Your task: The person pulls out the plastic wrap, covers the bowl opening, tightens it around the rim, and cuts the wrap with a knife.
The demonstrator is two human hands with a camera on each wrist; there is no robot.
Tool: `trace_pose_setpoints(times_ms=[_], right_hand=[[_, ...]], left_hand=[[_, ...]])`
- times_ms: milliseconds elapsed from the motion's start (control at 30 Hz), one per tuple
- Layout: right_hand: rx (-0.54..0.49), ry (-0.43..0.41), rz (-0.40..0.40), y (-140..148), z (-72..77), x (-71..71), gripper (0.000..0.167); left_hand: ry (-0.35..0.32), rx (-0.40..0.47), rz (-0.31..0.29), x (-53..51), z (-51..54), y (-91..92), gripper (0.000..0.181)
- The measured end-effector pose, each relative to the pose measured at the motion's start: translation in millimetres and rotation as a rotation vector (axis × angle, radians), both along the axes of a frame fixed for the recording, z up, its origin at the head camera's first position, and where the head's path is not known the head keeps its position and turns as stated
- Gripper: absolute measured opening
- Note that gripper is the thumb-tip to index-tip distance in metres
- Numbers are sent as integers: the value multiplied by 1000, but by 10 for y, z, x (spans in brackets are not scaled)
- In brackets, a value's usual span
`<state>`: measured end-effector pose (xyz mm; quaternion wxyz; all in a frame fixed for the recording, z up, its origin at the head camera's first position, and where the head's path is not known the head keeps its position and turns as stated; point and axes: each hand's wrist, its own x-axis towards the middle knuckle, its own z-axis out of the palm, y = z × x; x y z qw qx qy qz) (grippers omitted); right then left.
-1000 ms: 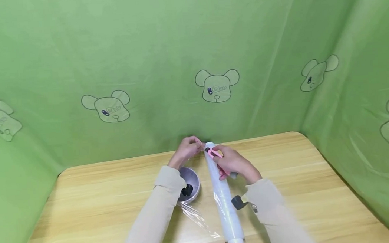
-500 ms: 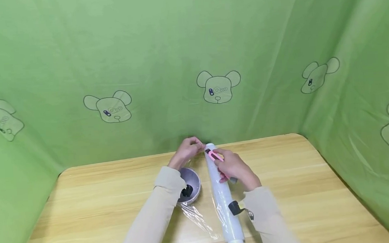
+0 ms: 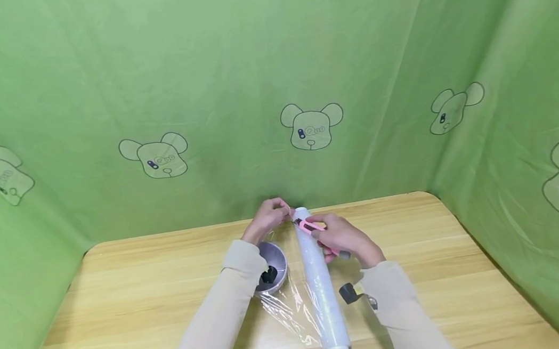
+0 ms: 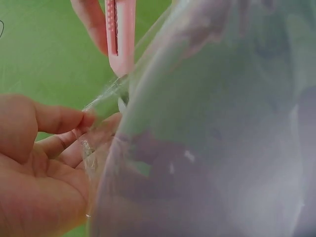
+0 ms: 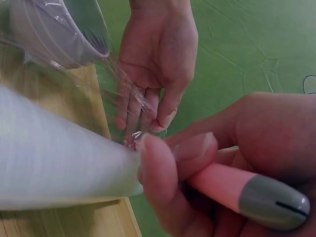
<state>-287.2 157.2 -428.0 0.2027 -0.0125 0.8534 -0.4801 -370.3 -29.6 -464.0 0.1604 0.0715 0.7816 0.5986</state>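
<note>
A roll of cling film (image 3: 322, 294) lies lengthwise on the table, its clear sheet (image 3: 288, 314) stretching left over a grey bowl (image 3: 277, 260). Beyond the bowl, my left hand (image 3: 269, 219) pinches the sheet's edge between thumb and finger near the roll's far end. My right hand (image 3: 343, 237) grips a pink utility knife (image 3: 311, 226) above the roll. In the left wrist view the knife (image 4: 122, 39) points its blade at the film beside my left fingers (image 4: 59, 118). The right wrist view shows the knife's grey end (image 5: 274, 202); its blade is hidden there.
The wooden table (image 3: 147, 294) has its back edge just behind both hands. A green curtain (image 3: 226, 92) with printed bear heads surrounds it at the back and sides. Wrist cameras (image 3: 349, 293) hang from both sleeves.
My right hand and the knife have shifted slightly right and nearer. More shiny creases show in the film between bowl and roll. My left hand keeps its pinch in nearly the same place.
</note>
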Motion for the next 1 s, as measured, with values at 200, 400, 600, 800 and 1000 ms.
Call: trace_pose_setpoints(times_ms=[200,400,600,800,1000], right_hand=[[28,-1,43,23,20,30,54],[64,17,54,33,31,66,55],[89,47,62,40,35,139,52],[98,55,58,48,34,232,52],[48,42,53,110,30,334,52]], left_hand=[[2,-2,7,12,-11,-5,19],[6,-22,9,19,6,-1,15],[-3,-17,22,17,15,-2,13],[-1,-25,25,20,19,-1,16],[-24,9,22,24,7,0,16]])
